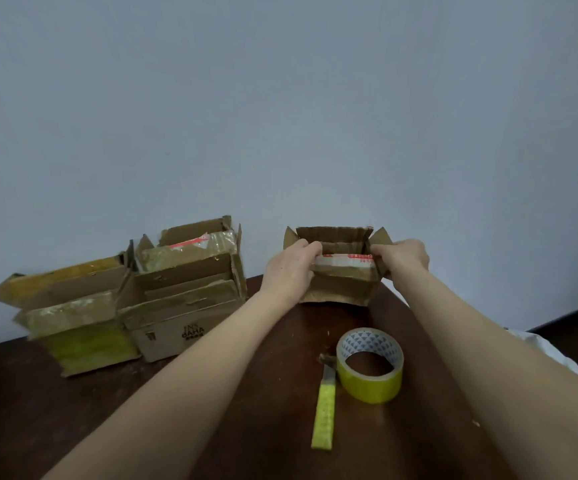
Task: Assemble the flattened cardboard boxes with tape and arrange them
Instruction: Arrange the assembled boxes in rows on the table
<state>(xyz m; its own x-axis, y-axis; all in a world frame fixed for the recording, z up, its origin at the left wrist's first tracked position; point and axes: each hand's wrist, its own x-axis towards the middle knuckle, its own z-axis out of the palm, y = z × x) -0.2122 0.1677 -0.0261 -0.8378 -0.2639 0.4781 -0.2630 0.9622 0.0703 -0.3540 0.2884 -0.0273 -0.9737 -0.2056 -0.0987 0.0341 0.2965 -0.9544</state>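
1. Working across the dark tabletop (246,393), we treat its far strip along the wall (280,116) as the line for arranging, since every box here stands along it.
2. At the far left, the yellow-taped box (73,323) and the printed box (183,292) stand touching side by side with their top flaps open. We judge them done, so they set the row to match.
3. The small box (341,289) stands upright at the far edge, well apart to the right of that pair. Its flaps are splayed outward and a white-and-red band of old tape runs along its near rim. This is the piece in hand.
4. Our left hand (289,268) grips the near left corner of that rim with its fingers curled over the edge, and our right hand (403,256) grips the near right corner the same way, so neither is free. To do this well, we think the pull should be even on both sides so the walls square up and do not skew. The base should stay flat on the tabletop. The cardboard looks worn and soft, so we hold at the corners, not mid-wall.
5. The tape roll (367,386) lies hole-up between our forearms, within easy reach. We cannot tell whether the bottom seam is taped.
6. What looks like a yellow cutter (325,410) lies just beside the roll on its left, and we keep our forearms off it.
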